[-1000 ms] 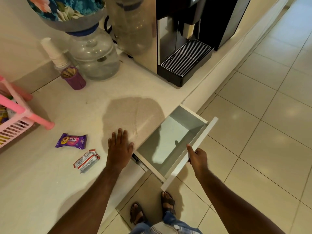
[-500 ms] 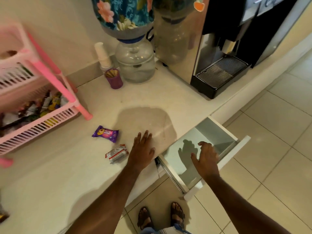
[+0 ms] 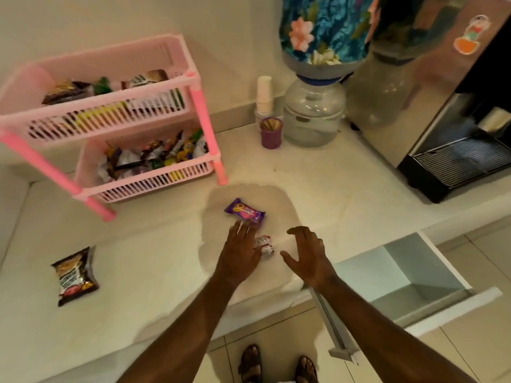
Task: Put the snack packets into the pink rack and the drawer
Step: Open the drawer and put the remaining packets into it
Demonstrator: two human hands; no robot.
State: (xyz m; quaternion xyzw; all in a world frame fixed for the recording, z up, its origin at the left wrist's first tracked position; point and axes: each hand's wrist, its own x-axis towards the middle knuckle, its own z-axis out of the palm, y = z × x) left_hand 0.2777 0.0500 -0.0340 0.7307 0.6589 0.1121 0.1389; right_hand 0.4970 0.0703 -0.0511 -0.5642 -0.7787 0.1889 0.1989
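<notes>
A purple snack packet (image 3: 244,212) lies on the white counter. Just below it is a small red-and-white packet (image 3: 265,244), partly covered by my left hand (image 3: 241,251), which lies flat with its fingers spread, touching both packets. My right hand (image 3: 308,255) hovers open just right of the red-and-white packet, fingers curled, holding nothing. A dark snack bag (image 3: 74,275) lies at the counter's left. The pink two-tier rack (image 3: 195,106) stands at the back left with several packets on both shelves. The drawer (image 3: 445,268) stands pulled out at the right, with nothing visible inside.
A stack of paper cups (image 3: 264,94), a purple cup of sticks (image 3: 271,132) and a water jar with a floral cover (image 3: 313,111) stand at the back. A coffee machine with a black drip tray (image 3: 453,164) fills the right. My sandalled feet are on the tiled floor below.
My right hand let go of the drawer front and came across over the counter beside the red-and-white packet. My left hand slid onto the packets. The view swung left, showing the rack and the dark bag.
</notes>
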